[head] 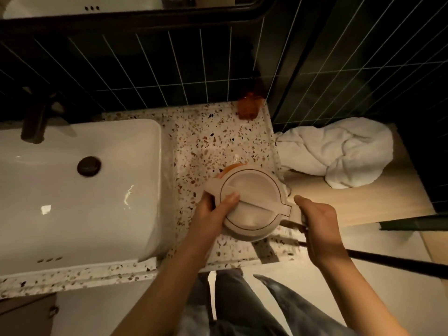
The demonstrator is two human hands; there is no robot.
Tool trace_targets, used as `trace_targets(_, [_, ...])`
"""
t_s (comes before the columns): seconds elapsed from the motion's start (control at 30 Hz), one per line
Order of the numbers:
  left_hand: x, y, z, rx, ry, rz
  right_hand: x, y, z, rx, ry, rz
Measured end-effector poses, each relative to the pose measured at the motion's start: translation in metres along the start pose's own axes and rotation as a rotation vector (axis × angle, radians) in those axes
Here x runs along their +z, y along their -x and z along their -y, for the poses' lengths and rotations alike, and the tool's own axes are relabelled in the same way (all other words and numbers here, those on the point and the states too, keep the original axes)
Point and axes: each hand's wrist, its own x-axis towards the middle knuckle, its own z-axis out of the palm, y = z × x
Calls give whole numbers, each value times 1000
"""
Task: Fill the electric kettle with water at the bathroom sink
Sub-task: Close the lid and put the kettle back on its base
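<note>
A cream electric kettle (252, 190) with its lid on stands on the speckled terrazzo counter (213, 137), right of the white sink (72, 190). My left hand (213, 214) wraps the kettle's left side, thumb resting on the lid. My right hand (317, 226) grips the kettle's handle on the right. The dark faucet (34, 120) rises at the back left of the basin, above the dark drain (89, 166). No water is running that I can see.
An amber bottle (249, 107) stands at the counter's back right corner. A crumpled white towel (339, 151) lies on a wooden shelf (363, 202) right of the counter. Dark tiled walls stand behind. A dark rail (388, 260) runs below my right hand.
</note>
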Motion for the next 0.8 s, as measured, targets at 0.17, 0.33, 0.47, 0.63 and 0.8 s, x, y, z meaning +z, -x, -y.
trace_targets(0.17, [3,-27,10,-69,90,-38,1,-36,-7,-10,19,49])
trace_targets(0.33, [2,-51,12,-73,50,-51,10,-69,-2,-77,1,14])
trace_targets(0.47, [2,-72,10,-71,56,-65,16,-89,-9,-80,-1,6])
trace_targets(0.63, [1,-84,10,-78,30,-75,24,-105,-18,-38,-30,5])
trace_targets(0.8, [-2,-86,16,-80,12,-76,23,-109,-29,-49,-21,12])
